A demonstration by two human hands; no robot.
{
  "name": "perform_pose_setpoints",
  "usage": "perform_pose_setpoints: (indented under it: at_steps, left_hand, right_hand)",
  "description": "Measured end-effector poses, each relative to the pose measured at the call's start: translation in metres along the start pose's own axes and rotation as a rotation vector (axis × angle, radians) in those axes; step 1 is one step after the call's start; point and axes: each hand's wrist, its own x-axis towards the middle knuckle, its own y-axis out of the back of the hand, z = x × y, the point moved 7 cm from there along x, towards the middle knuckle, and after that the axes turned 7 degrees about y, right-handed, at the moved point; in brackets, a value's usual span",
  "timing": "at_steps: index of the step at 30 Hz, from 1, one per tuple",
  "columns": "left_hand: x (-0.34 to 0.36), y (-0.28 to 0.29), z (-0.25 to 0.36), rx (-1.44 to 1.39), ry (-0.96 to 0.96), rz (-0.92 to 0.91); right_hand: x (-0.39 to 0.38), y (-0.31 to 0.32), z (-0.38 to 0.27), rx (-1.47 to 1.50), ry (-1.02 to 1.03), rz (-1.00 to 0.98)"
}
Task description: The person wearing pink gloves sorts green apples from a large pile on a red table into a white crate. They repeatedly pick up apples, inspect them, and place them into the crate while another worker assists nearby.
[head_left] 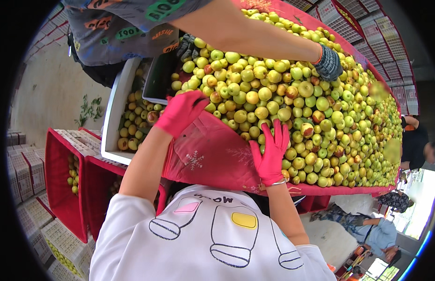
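Cannot see inside the curled left hand [183,112] or the whole co-worker [116,40], cropped at the top. Cannot make out some blurred fruit [392,151], far right.

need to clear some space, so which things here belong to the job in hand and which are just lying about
Likely in the job:
fruit
red cloth
white box
left hand
right hand

Likely just lying about:
leaves on the floor
stacked crates
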Motion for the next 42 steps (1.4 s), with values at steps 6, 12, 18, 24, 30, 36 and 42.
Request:
perform_pose_setpoints:
  at_steps: [6,12,18,24,30,36,42]
  left_hand:
    - [0.017,-0.012,-0.029,-0.006,0.019,0.203]
    - [0.037,0.011,-0.078,-0.045,0.129,0.399]
    - [0.106,-0.02,-0.064,0.158,0.217,0.123]
    - [0.141,-0.022,-0.064,0.323,0.194,0.057]
    - [-0.036,0.037,-0.022,-0.439,0.052,0.296]
    - [-0.264,0.141,-0.123,0.11,0.655,0.26]
    - [-0.317,0.137,-0.155,0.472,0.955,-0.304]
  right_hand:
    - [0.018,-0.018,-0.002,0.008,0.017,-0.063]
    - [0.002,-0.024,0.002,-0.005,-0.023,-0.112]
    - [0.084,-0.024,-0.053,0.034,0.249,-0.033]
    - [0.14,-0.093,-0.035,-0.289,0.385,-0.115]
    - [0.097,-0.059,-0.007,-0.224,0.236,-0.185]
    - [0.048,-0.009,0.021,-0.316,0.201,-0.119]
    - [0.031,0.015,0.038,-0.36,0.158,-0.087]
